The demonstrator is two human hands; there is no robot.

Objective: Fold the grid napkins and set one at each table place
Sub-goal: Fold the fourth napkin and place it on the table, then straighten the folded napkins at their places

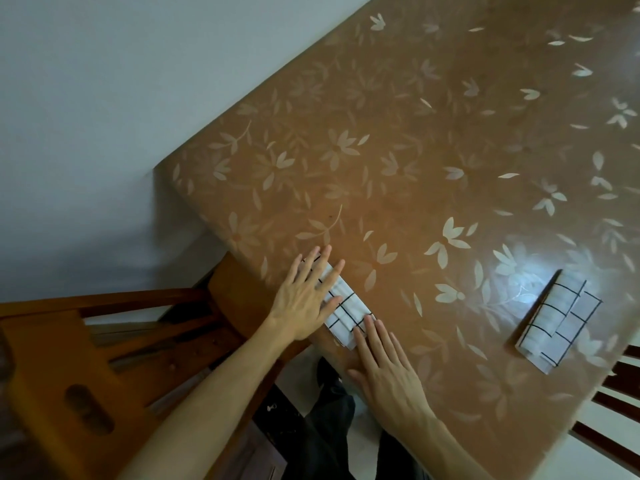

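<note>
Grid napkin (346,306), folded: near table (415,150) edge, left. Left hand (304,299) flat on it, fingers spread; right hand (384,368), fingers straight, on its near end. Best pressed evenly, squared like second napkin (557,323), right.

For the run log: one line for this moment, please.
folded napkin: at table edge, under both hands | left hand: flat on it | right hand: fingertips on its end | second napkin: folded, apart

Single head-worn view, looking steeply down, close over table (433,161) near edge; frame tilted diagonally.
</note>
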